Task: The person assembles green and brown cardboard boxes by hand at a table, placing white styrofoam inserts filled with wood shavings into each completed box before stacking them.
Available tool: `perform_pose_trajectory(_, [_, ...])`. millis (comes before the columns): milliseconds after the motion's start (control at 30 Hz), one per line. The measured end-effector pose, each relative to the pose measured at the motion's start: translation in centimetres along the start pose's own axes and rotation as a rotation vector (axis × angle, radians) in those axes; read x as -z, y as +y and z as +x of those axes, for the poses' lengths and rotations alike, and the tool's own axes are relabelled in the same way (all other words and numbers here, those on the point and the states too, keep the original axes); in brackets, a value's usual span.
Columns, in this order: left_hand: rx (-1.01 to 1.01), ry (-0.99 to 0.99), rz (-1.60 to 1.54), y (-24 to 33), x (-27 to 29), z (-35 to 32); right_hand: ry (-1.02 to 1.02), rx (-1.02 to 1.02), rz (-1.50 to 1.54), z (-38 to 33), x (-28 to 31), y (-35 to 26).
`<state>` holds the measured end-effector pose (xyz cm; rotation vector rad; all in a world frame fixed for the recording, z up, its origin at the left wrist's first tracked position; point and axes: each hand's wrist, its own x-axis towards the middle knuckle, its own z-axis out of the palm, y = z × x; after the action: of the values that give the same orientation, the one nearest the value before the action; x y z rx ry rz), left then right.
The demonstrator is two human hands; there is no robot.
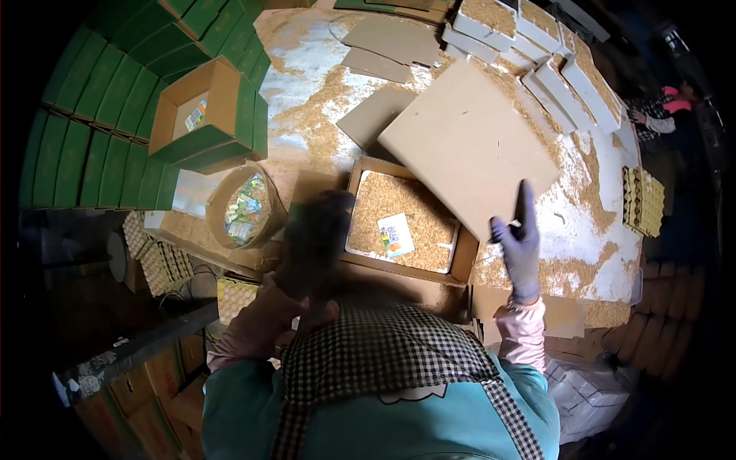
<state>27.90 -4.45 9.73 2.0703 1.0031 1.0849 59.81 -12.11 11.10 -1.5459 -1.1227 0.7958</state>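
Chip-strewn table [571, 211]: right hand [523, 257], fingers wide, by cardboard sheet [468, 146]; left hand [316, 238] blurred, grip unclear.

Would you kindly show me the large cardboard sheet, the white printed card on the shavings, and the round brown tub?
Large cardboard sheet [468, 142], head view: middle of its upper face.
White printed card [395, 234], head view: middle of its face.
Round brown tub [217, 201], head view: left inner wall.

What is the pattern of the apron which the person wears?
The apron has small black and whitish checks, best seen in the head view.
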Motion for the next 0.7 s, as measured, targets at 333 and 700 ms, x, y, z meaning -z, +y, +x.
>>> perform_pose_trajectory(333, [-0.295, -0.937, 0.777, -5.1, -6.6, 0.4, -0.609, -0.213, -1.405, -0.6, -7.9, 5.9])
perform_pose_trajectory(700, [0.547, -0.602, -0.319, -10.9, -1.9, 0.4, -0.547, -0.266, -0.494, 0.8, -3.3, 5.1])
